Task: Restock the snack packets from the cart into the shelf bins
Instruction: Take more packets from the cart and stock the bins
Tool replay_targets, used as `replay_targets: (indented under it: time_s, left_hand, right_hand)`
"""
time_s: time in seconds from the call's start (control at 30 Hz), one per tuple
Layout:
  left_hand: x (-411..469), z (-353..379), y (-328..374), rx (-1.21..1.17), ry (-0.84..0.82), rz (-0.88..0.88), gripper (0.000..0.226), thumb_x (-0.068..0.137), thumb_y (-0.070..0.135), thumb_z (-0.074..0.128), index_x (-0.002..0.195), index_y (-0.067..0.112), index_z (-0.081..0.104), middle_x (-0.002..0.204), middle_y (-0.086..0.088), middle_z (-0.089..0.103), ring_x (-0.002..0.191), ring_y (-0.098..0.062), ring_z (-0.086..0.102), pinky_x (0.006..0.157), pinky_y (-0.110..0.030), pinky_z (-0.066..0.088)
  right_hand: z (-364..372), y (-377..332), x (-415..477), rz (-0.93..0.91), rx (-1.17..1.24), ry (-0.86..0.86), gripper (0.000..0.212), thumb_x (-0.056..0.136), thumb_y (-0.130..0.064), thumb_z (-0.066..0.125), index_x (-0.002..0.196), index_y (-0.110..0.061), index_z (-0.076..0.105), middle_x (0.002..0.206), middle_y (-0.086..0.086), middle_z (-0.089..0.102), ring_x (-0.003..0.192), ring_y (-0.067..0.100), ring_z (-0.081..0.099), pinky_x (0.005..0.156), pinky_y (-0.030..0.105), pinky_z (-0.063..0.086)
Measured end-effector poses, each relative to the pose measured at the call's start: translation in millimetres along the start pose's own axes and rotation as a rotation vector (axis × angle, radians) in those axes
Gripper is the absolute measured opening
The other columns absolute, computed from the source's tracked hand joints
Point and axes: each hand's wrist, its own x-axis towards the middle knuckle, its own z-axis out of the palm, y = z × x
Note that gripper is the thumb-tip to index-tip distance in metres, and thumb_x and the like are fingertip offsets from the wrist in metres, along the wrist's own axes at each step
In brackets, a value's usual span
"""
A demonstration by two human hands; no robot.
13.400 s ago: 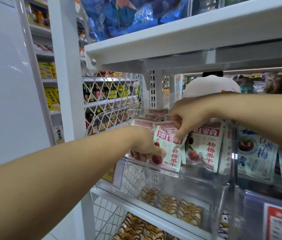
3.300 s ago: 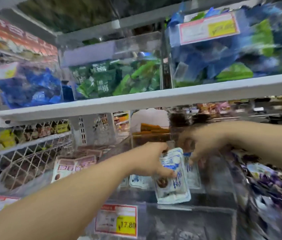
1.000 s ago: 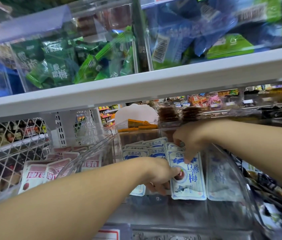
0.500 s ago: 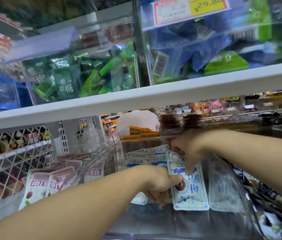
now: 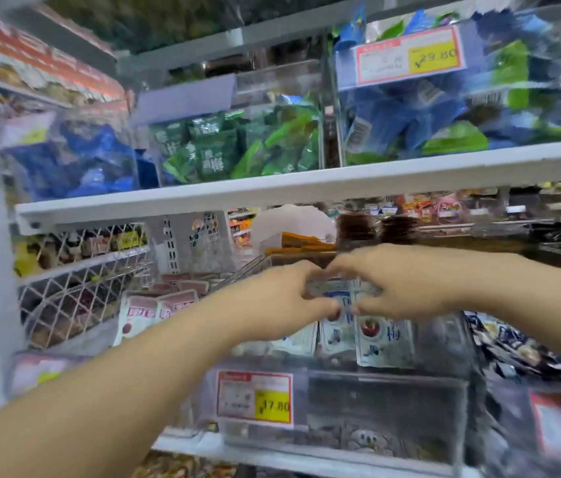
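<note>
- Head view: a clear bin (image 5: 443, 343) of hard, glossy see-through plastic sits in the middle of the shelving; every place below is given from it.
- Inside the clear bin, flat white-and-blue packets (image 5: 384, 339) stand in an upright row against its front wall. They are smooth rectangular pouches, each printed with a round red fruit.
- The left hand (image 5: 282, 305) reaches into the clear bin from its left. Its fingers are curled over the upper edge of the packets and its thumb presses their front, so it pinches them.
- The right hand (image 5: 401, 284) comes into the clear bin from its right. Its fingers are bent the same way and clamp the packet tops, fingertips nearly meeting those of the other hand. Motion blur hides exactly how many pouches each hand has.
- On the front of the clear bin, low and to the left, a rectangular price label (image 5: 255, 398) shows a red border and a yellow patch.
- Left of the clear bin lie pale pouches with pink-red bands (image 5: 155, 310), flat and slightly glossy.
- Farther left of the clear bin is a white wire mesh (image 5: 75, 291) with diamond-shaped openings.
- Above the clear bin runs a flat white shelf board (image 5: 306, 188), matte and straight-edged.
- Higher above the clear bin are crinkly green packets (image 5: 213, 157) and shiny blue packets (image 5: 410, 115) behind transparent walls.
- Right of the clear bin lie dark, crumpled wrappers (image 5: 513, 346), blurred.
</note>
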Motion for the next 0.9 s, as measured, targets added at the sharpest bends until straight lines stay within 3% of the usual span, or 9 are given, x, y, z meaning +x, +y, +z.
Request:
replay_targets:
  time_s: [0.07,0.13,0.2,0.33,0.43,0.6,0.73,0.9]
  left_hand:
    - [-48,-8,-5,-0.127,0.150,0.011,0.051,0.095,0.053,0.056,0.143,0.040,0.043,0.117,0.017,0.066,0.093,0.000,0.064,0.077,-0.021,0.052]
    - [-95,-5,-13,-0.220,0.273,-0.003,0.044,0.095,0.049,0.059,0.136,0.043,0.047,0.104,0.020,0.065,0.085,0.006,0.063,0.075,-0.019,0.052]
    - [-130,6,-26,-0.268,0.370,-0.027,0.038,0.095,0.039,0.062,0.132,0.039,0.053,0.098,0.017,0.065,0.080,0.002,0.065,0.077,-0.025,0.054]
    - [-192,40,-59,-0.284,0.402,-0.122,0.020,0.097,0.024,0.064,0.114,0.033,0.058,0.091,0.011,0.066,0.073,-0.002,0.065,0.072,-0.022,0.052]
    - [-252,67,-90,-0.254,0.342,-0.255,0.018,0.097,0.021,0.064,0.108,0.033,0.058,0.087,0.013,0.065,0.067,0.008,0.061,0.065,-0.015,0.046]
    - [-332,108,-139,-0.203,0.262,-0.510,0.031,0.095,0.032,0.065,0.126,0.028,0.062,0.099,0.011,0.069,0.080,-0.008,0.068,0.069,-0.018,0.049]
    - [-367,143,-164,-0.146,0.148,-0.607,0.035,0.095,0.033,0.063,0.130,0.026,0.060,0.101,0.015,0.068,0.091,-0.012,0.068,0.088,-0.033,0.053]
    - [-390,177,-186,-0.084,0.068,-0.709,0.031,0.095,0.042,0.058,0.126,0.036,0.057,0.106,0.017,0.065,0.093,-0.011,0.064,0.086,-0.033,0.053]
  right_hand:
    - [-4,-26,-16,-0.070,0.022,0.097,0.052,0.091,-0.047,0.061,0.139,-0.038,0.043,0.138,-0.011,0.056,0.122,0.014,0.056,0.100,0.040,0.048]
    - [-4,-58,-30,-0.139,0.020,0.215,0.047,0.091,-0.047,0.059,0.136,-0.040,0.044,0.134,-0.016,0.056,0.121,0.009,0.054,0.097,0.040,0.049]
    - [0,-96,-39,-0.224,0.041,0.308,0.043,0.091,-0.045,0.060,0.132,-0.039,0.048,0.128,-0.015,0.059,0.117,0.009,0.056,0.093,0.038,0.050]
    - [37,-171,-44,-0.401,0.147,0.310,0.042,0.089,-0.041,0.060,0.128,-0.041,0.046,0.118,-0.006,0.067,0.106,0.022,0.063,0.080,0.042,0.054]
    - [84,-228,-47,-0.470,0.267,0.216,0.037,0.091,-0.040,0.057,0.128,-0.037,0.049,0.121,-0.003,0.066,0.111,0.025,0.062,0.084,0.046,0.053]
    - [172,-302,-57,-0.532,0.215,-0.044,0.045,0.094,-0.042,0.057,0.136,-0.033,0.047,0.133,-0.002,0.060,0.121,0.026,0.057,0.091,0.040,0.049]
    - [229,-325,-50,-0.533,0.214,-0.235,0.052,0.093,-0.043,0.059,0.141,-0.029,0.045,0.137,0.000,0.056,0.123,0.026,0.054,0.095,0.042,0.049]
    - [268,-336,-26,-0.454,0.137,-0.368,0.062,0.089,-0.042,0.066,0.142,-0.020,0.042,0.137,0.005,0.052,0.124,0.027,0.051,0.093,0.043,0.051]
